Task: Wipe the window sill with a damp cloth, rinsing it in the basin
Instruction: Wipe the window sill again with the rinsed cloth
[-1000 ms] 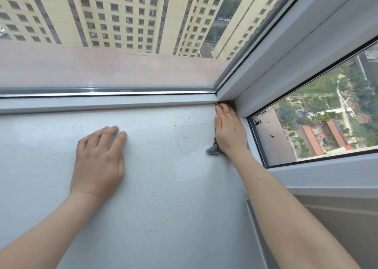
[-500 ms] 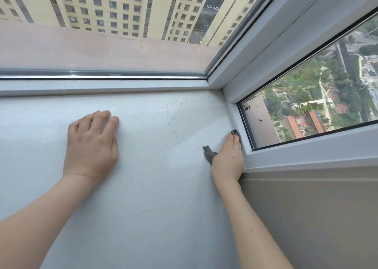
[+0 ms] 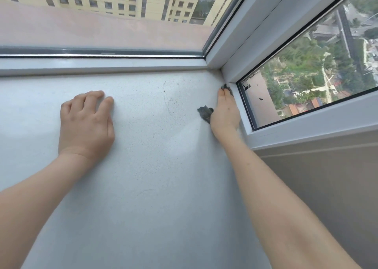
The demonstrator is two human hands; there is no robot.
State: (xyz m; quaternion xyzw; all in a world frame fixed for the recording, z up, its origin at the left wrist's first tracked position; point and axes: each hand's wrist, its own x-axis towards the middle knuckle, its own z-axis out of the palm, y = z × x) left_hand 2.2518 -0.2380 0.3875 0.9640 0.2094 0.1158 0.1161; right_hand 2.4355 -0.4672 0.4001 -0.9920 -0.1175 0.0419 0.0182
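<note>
The pale grey speckled window sill (image 3: 155, 176) fills the view. My right hand (image 3: 226, 113) lies flat with straight fingers on a dark grey cloth (image 3: 205, 113), pressing it onto the sill against the right window frame. The cloth shows beside the palm and at the fingertips; the rest is hidden under the hand. My left hand (image 3: 86, 123) rests palm down on the sill to the left, holding nothing. No basin is in view.
White window frames (image 3: 306, 123) border the sill at the back and right and meet in the far corner. A thin curled hair and dark specks (image 3: 173, 109) lie on the sill between my hands. A beige wall drops at the lower right.
My right hand slid the cloth back from the far corner along the right frame, then a little forward again. My left hand stayed planted on the sill.
</note>
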